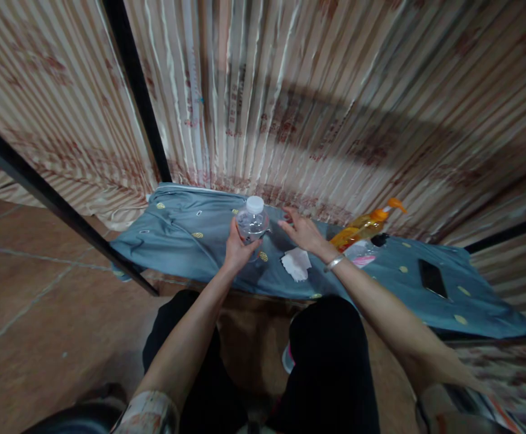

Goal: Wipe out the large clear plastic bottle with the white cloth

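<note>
My left hand (240, 247) is wrapped round a clear plastic bottle (252, 225) with a white cap (255, 205). The bottle is upright over the cloth-covered bench. To its right is my right hand (302, 231), fingers apart and holding nothing, with a bracelet on the wrist. Just below that hand lies a crumpled white tissue (296, 264). Beyond the right wrist stands an amber pump bottle (357, 230) with an orange pump head. A clear bottle with a black top (366, 250) is in front of it, partly hidden by my forearm.
A dark phone (432, 278) lies on the blue-grey cloth (190, 241) at the right. Striped curtains (281, 120) hang behind the bench. Black metal posts (140, 96) rise at the left. My knees are close to the bench's front edge.
</note>
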`<state>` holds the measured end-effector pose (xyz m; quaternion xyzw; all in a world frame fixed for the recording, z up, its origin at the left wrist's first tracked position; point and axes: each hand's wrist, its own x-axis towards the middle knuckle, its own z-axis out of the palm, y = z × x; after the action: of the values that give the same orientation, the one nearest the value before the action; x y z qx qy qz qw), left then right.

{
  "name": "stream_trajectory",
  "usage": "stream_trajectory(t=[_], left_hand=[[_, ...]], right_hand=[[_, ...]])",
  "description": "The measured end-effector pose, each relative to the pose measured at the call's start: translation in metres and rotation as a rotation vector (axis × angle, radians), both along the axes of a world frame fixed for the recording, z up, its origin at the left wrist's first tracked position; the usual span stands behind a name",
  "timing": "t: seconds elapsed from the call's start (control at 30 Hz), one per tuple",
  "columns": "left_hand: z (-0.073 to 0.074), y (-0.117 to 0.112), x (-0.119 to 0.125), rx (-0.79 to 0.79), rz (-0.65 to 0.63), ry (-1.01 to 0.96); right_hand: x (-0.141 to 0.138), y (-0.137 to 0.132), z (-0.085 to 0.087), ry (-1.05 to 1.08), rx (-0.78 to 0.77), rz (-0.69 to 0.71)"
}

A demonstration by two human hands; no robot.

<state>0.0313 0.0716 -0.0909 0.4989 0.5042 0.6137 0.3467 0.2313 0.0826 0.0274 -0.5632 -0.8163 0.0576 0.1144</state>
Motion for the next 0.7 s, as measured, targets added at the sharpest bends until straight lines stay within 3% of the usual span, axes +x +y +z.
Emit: stream_trajectory(t=[0.1,0.17,0.27,0.37,0.47,0.6,0.7], left_hand=[[0.003,-0.002,-0.001,-0.015,0.026,0.010],[0.004,-0.002,0.000,-0.023,0.028,0.016],[0.005,-0.003,0.004,-0.043,0.023,0.026],[0.006,-0.004,0.007,-0.060,0.019,0.027],[0.008,-0.003,0.013,-0.065,0.003,0.015],[0.011,-0.003,0.021,-0.072,-0.023,-0.016],[0.013,-0.006,0.024,-0.093,-0.043,-0.046]], right_hand=[[0.025,-0.020,-0.066,-0.030,-0.045,-0.233],[0.034,-0.033,-0.101,-0.048,-0.096,-0.320],[0.042,-0.043,-0.126,0.050,-0.075,-0.269],[0.043,-0.036,-0.113,0.238,-0.021,-0.235],[0.033,-0.026,-0.075,0.467,0.063,-0.225],[-0.007,-0.025,-0.031,0.623,0.235,-0.025],[-0.040,-0.027,-0.022,0.637,0.190,0.038]])
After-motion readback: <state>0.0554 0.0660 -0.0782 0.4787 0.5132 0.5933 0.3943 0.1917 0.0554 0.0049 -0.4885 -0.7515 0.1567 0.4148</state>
